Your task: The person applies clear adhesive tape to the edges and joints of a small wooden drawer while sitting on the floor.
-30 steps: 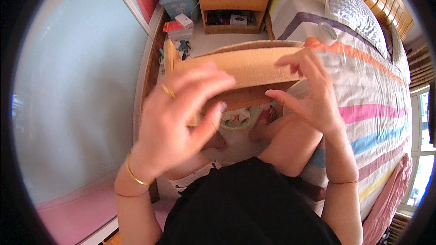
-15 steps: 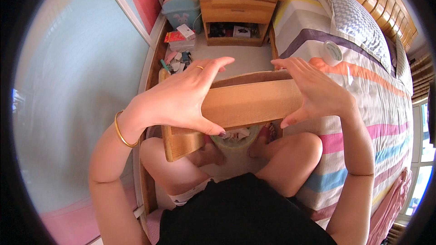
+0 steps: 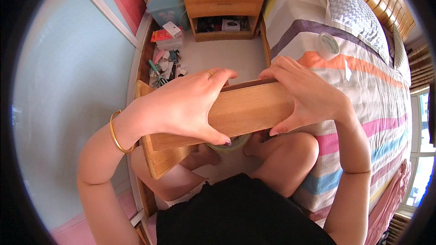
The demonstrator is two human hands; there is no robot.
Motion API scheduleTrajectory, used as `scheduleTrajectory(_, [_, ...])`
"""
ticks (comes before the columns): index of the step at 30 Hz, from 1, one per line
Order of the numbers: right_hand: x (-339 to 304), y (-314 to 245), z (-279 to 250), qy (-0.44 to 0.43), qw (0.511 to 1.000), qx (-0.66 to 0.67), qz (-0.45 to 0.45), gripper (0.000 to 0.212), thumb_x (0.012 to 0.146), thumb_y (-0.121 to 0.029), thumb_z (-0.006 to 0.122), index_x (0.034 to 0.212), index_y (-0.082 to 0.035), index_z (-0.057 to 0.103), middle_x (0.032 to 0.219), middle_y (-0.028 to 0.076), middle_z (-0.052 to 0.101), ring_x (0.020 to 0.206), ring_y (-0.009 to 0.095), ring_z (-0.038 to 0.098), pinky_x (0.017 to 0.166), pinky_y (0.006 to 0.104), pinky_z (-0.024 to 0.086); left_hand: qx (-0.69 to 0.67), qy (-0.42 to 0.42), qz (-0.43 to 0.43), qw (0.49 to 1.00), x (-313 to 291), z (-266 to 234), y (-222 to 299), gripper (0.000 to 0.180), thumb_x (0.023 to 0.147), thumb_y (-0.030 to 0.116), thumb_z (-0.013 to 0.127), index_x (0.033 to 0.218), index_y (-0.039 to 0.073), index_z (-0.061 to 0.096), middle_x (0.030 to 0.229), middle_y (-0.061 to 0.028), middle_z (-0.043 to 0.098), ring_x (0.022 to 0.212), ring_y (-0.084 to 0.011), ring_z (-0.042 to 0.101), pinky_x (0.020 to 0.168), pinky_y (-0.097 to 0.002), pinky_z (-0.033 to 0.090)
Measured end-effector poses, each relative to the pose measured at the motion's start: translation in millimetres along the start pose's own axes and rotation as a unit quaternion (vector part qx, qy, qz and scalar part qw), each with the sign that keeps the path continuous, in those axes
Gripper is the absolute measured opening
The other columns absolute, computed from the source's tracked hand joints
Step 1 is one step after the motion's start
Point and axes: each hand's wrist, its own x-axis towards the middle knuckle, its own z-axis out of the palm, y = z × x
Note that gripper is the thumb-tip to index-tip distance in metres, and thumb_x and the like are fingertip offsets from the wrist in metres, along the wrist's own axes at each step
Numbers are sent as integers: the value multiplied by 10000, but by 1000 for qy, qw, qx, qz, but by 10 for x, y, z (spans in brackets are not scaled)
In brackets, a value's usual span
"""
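A light-brown wooden drawer (image 3: 252,106) is raised over my lap, its long side facing up and a wider end panel (image 3: 159,161) jutting out at the left. My left hand (image 3: 181,102) wraps over it left of the middle, thumb on the near edge and fingers past the far edge. Toward the right end, my right hand (image 3: 313,93) grips it the same way. Both hands' fingertips are partly hidden behind the far edge. Beneath the drawer, between my feet, the rim of a round pale bin (image 3: 230,145) shows; most of it is covered.
To the right is a bed (image 3: 295,27) with a striped cover, a round white roll (image 3: 328,46) on it. A wooden nightstand (image 3: 222,9) stands ahead. Beside it are a blue lidded bin (image 3: 167,11), a clear box (image 3: 170,43) and small clutter (image 3: 168,66). Sliding doors (image 3: 77,86) line the left.
The drawer has tilted, its left end coming lower and nearer me, and both hands have moved with it. It now covers more of the bin. The whole view has shifted slightly.
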Motion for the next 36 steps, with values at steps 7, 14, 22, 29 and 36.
scheduleTrajectory(7, [-2, -21, 14, 8, 1000, 24, 8, 705, 524, -408, 800, 1042, -29, 509, 969, 110, 465, 919, 281, 480, 796, 355, 408, -42, 19, 37, 998, -5, 13, -46, 774, 577, 346, 776, 1178, -15, 448, 1107, -162, 501, 1027, -305, 508, 896, -368, 413])
scheduleTrajectory(14, [-88, -120, 66, 46, 998, 36, 25, 658, 499, -376, 808, 999, -43, 539, 908, 103, 478, 846, 295, 507, 738, 371, 434, -68, 1, 39, 997, -18, 28, 1, 706, 575, 328, 770, 1130, -11, 497, 1038, -148, 510, 951, -309, 523, 839, -368, 435])
scheduleTrajectory(22, [-307, -361, 137, 73, 997, 6, 33, 592, 517, -298, 762, 988, -15, 542, 909, 108, 473, 857, 288, 513, 738, 368, 463, -34, 32, 32, 998, -248, 180, 297, 699, 599, 262, 759, 1174, 40, 429, 1104, -174, 449, 990, -342, 502, 860, -405, 430])
scheduleTrajectory(29, [-306, -345, 167, 102, 994, -18, 31, 679, 486, -273, 764, 1080, -53, 520, 946, 114, 500, 908, 309, 517, 787, 380, 428, 103, 129, -33, 986, -355, 267, 352, 731, 571, 264, 779, 1173, 40, 429, 1117, -187, 449, 1042, -347, 490, 890, -405, 416])
scheduleTrajectory(36, [-220, -234, 178, 72, 994, -34, 76, 609, 543, -217, 729, 1077, -44, 490, 1054, 140, 540, 996, 321, 516, 857, 380, 414, 95, 96, -29, 990, -185, 103, 193, 683, 551, 264, 764, 1118, 19, 471, 1095, -156, 492, 1010, -328, 505, 874, -377, 427])
